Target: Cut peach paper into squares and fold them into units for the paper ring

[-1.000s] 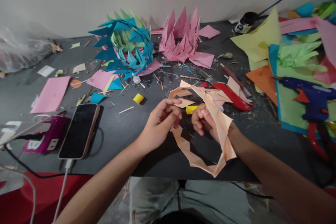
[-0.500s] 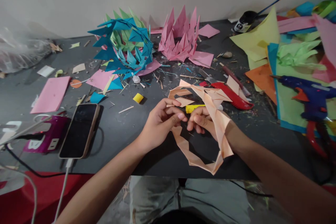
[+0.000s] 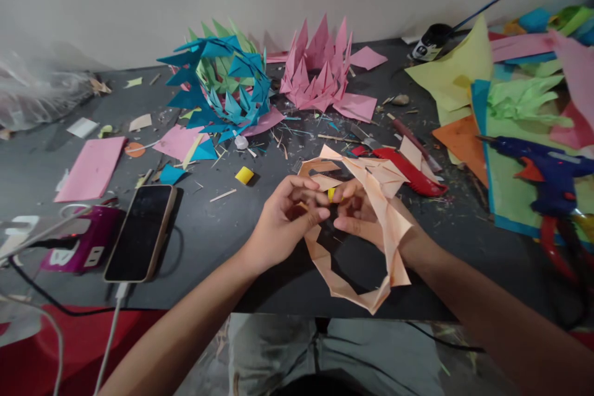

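Curling toward each other over the dark table (image 3: 208,269), the left hand (image 3: 282,218) and right hand (image 3: 365,215) nearly meet at the fingertips, both thumbs reaching inward. Whether either pinches anything is hidden by the bent fingers, so I cannot tell. A peach paper chain (image 3: 392,234) loops around this spot: one folded stretch crosses over the right hand near its wrist, the lower curve hangs toward the table's front edge, and another part runs behind the left fingers. Between the fingertips shows a bit of a yellow piece (image 3: 331,194), mostly covered. Just beyond the chain, to the right, lies a red tool (image 3: 411,172). Farther back, a blue ring (image 3: 253,102) of spiky paper leans before a green one (image 3: 223,30), with a pink ring (image 3: 318,83) to their right. A phone (image 3: 139,232) lies left of the left hand; a glue gun (image 3: 541,158) rests on paper sheets (image 3: 515,201) at far right.
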### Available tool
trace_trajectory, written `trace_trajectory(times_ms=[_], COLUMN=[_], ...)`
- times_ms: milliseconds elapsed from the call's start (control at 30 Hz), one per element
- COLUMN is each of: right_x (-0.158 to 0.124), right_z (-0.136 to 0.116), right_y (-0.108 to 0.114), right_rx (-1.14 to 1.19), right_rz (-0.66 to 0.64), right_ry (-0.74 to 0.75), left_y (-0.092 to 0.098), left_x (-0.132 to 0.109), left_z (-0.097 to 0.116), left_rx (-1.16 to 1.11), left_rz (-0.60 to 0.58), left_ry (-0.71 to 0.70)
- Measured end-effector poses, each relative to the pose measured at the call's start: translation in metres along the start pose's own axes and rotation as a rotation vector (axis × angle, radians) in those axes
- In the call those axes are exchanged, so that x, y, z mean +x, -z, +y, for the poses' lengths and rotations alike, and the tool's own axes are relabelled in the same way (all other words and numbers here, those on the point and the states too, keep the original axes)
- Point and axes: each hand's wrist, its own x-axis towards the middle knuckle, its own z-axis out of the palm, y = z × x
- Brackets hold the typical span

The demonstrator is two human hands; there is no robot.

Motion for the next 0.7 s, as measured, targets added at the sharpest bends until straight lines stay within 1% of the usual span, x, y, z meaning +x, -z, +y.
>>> trace_trajectory(times_ms=[67,133,200,300,400,467,567,633,700], right_x=[0.001,0.002,0.001,-0.001,-0.001,-0.001,-0.001,0.001,0.003], right_z=[0.000,0.001,0.002,0.000,-0.006,-0.008,-0.006,-0.001,0.004], right_y=[-0.001,-0.001,-0.001,-0.002,-0.003,-0.004,-0.003,-0.002,0.000], right_rx=[0.014,0.000,-0.052,-0.155,-0.260,-0.313,-0.395,-0.404,-0.335], right_rz=[-0.011,-0.050,-0.079,-0.086,-0.110,-0.130,-0.086,-0.076,-0.087], right_ry=[0.024,0.032,0.048,0.049,0.068,0.111,0.159,0.139,0.077], left_y=[0.000,-0.001,-0.001,-0.001,-0.001,0.000,0.001,0.001,0.001], left_x=[-0.001,-0.001,-0.001,-0.002,-0.003,-0.004,-0.005,-0.005,-0.004], left_z=[0.000,0.000,0.001,0.001,-0.002,-0.004,-0.008,-0.008,-0.008], left_rx=[0.050,0.084,0.105,0.139,0.208,0.300,0.495,0.609,0.662], left_rz=[-0.009,-0.017,-0.008,0.003,-0.006,-0.014,-0.041,-0.070,-0.084], left_ry=[-0.029,-0.028,-0.023,-0.031,-0.064,-0.116,-0.245,-0.320,-0.358])
